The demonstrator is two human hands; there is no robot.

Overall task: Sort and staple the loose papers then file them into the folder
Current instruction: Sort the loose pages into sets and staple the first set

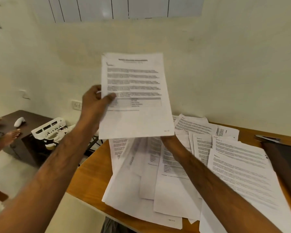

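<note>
While the left hand (95, 102) holds a printed sheet (134, 96) up in front of the wall, its grip is clamped on the sheet's left edge, thumb lying across the printed face and fingers curled behind. The sheet stands nearly upright above the bench's far left corner, with a heading, several blocks of text and a small table on it (the print is too blurred to read). The right hand (166, 139) reaches up under the sheet's lower edge and is almost wholly hidden behind it; whether its grip is on the paper or released I cannot tell.

Below, loose papers (173, 179) lie scattered and overlapping on the wooden bench (89, 180), spreading from its left edge toward the right, some hanging over the near edge. A thicker pile of papers sits toward the right, just beside a dark folder (286, 163) that lies along the bench's right edge. At the folder's far end, near the wall, rests a slim metallic object (267, 138), too blurred to identify.

Off the bench to the left, a white basket (48, 127) sits beside a dark low cabinet (29, 130), and another person's bare foot (13, 134) rests against that cabinet. A wall socket (76, 105) shows behind the left hand.
</note>
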